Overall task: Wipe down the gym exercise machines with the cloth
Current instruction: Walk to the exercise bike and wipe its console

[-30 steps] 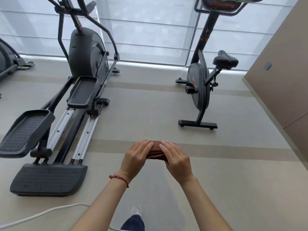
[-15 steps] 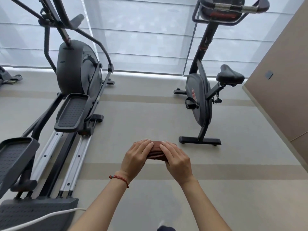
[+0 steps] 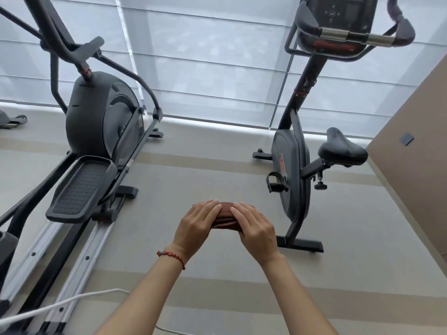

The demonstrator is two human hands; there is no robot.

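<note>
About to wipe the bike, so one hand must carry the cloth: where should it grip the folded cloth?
Probably with the right hand alone, from the cloth's right end, thumb beneath and fingers on top. It is a flat folded stack held level between both hands, so pinching across the layers should keep it folded. The left hand can let go.

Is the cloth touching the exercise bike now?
Apart. In the head view both hands hold the cloth in the air, with floor visible before the exercise bike.

Both hands, left hand (image 3: 196,223) and right hand (image 3: 257,227), hold a folded brown cloth (image 3: 224,216) between elliptical (image 3: 101,117) and exercise bike (image 3: 294,170).
</note>
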